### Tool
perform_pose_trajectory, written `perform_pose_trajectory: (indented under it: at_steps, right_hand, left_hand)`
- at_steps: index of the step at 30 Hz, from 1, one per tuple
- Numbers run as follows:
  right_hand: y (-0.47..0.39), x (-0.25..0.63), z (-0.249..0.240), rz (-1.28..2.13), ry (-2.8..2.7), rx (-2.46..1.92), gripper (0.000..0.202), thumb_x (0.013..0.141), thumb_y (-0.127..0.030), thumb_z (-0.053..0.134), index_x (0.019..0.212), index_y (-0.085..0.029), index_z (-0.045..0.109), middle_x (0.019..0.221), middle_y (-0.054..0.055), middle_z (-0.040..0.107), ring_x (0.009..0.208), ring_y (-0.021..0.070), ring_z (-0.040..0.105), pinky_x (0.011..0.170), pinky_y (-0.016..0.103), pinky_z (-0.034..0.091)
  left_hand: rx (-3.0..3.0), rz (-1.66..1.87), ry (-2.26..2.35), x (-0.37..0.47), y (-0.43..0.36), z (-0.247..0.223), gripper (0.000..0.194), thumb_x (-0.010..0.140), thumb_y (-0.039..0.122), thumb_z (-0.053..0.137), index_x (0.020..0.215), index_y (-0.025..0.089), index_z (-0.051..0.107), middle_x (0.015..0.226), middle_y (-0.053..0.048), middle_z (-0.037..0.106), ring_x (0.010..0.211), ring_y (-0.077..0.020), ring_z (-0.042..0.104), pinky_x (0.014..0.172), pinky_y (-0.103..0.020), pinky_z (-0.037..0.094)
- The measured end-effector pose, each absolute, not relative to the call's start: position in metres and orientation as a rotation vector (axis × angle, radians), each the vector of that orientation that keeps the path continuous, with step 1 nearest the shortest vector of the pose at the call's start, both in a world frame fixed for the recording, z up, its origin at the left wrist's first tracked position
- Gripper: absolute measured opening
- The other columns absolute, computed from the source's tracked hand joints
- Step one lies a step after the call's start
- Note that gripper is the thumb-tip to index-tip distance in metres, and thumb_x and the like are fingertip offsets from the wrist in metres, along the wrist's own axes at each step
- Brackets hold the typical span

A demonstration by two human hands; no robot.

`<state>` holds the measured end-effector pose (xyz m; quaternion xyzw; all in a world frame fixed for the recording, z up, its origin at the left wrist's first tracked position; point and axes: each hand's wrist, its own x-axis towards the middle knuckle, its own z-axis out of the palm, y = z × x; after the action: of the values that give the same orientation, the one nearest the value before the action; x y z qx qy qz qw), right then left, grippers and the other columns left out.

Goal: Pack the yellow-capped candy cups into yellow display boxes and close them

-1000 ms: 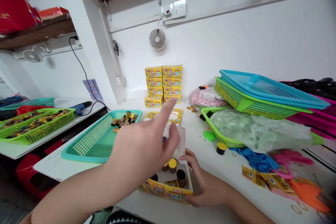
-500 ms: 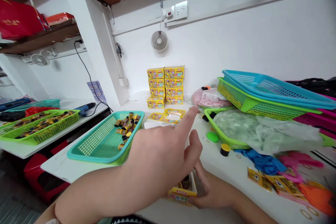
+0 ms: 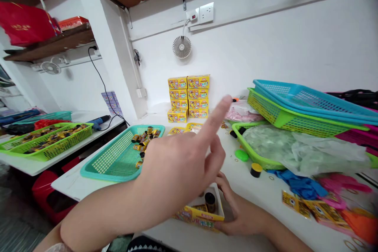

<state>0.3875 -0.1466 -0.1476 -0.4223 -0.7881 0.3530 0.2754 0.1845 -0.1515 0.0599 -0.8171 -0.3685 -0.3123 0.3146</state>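
My left hand (image 3: 183,161) is raised in front of me, above a yellow printed cardboard box (image 3: 203,216). Its index finger points up and out while the other fingers curl in; nothing shows in it. My right hand (image 3: 236,208) grips the right end of the box, thumb at the near corner and fingers behind. Inside the open box lie small dark cylinders with yellow labels, one standing upright (image 3: 210,202). Part of the box is hidden behind my left hand and wrist. Flat yellow packaging (image 3: 193,126) lies beyond my left hand.
A teal basket (image 3: 103,165) with small yellow-and-black cylinders stands left. Yellow boxes (image 3: 189,94) are stacked by the wall. At right are a green basket (image 3: 265,163) with plastic bags, stacked baskets (image 3: 310,102), a yellow-topped cylinder (image 3: 256,169) and blue balloons (image 3: 301,184).
My left index finger has moved slightly up and to the right. More of the box's inside shows now. My right hand keeps its hold, and the view has shifted a little.
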Motion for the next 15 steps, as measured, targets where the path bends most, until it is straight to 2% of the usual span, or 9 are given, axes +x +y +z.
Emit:
perform_pose_trajectory:
  at_steps: [3, 7, 11, 15]
  right_hand:
    - [-0.147, 0.387, -0.147, 0.947, -2.118, -1.12, 0.092, 0.065, -0.028, 0.075, 0.137, -0.032, 0.018, 0.153, 0.011, 0.003, 0.147, 0.0374, 0.011, 0.116, 0.052, 0.022]
    - [-0.146, 0.388, -0.149, 0.924, -2.123, -1.156, 0.095, 0.064, -0.03, 0.076, 0.138, -0.031, 0.018, 0.153, 0.011, 0.0, 0.147, 0.0365, 0.01, 0.116, 0.053, 0.021]
    - [-0.145, 0.389, -0.152, 0.91, -2.14, -1.151, 0.095, 0.064, -0.031, 0.077, 0.139, -0.032, 0.018, 0.153, 0.011, -0.001, 0.148, 0.0385, 0.004, 0.116, 0.055, 0.021]
    - [-0.144, 0.388, -0.155, 0.838, -2.12, -0.976, 0.097, 0.068, -0.031, 0.077, 0.14, -0.035, 0.011, 0.151, 0.013, 0.004, 0.146, 0.0381, 0.016, 0.113, 0.054, 0.029]
  left_hand:
    - [-2.197, -0.819, -0.894, 0.182, -0.152, 0.055, 0.056, 0.093, 0.031, 0.042, 0.148, 0.03, 0.037, 0.042, 0.007, 0.05, 0.033, -0.0124, 0.042, 0.04, -0.024, 0.02]
    - [-2.127, -0.841, -1.061, 0.165, -0.148, 0.06, 0.053, 0.093, 0.031, 0.041, 0.146, 0.03, 0.042, 0.043, 0.006, 0.05, 0.034, -0.0127, 0.044, 0.042, -0.024, 0.023]
    - [-2.166, -0.577, -1.275, 0.147, -0.148, 0.058, 0.043, 0.088, 0.023, 0.039, 0.123, 0.027, 0.064, 0.048, 0.002, 0.058, 0.039, -0.0186, 0.054, 0.042, -0.026, 0.023]
    - [-2.674, -0.193, -1.057, 0.139, -0.151, 0.038, 0.031, 0.091, 0.023, 0.039, 0.106, 0.03, 0.065, 0.062, 0.002, 0.065, 0.051, -0.019, 0.063, 0.047, -0.026, 0.034]
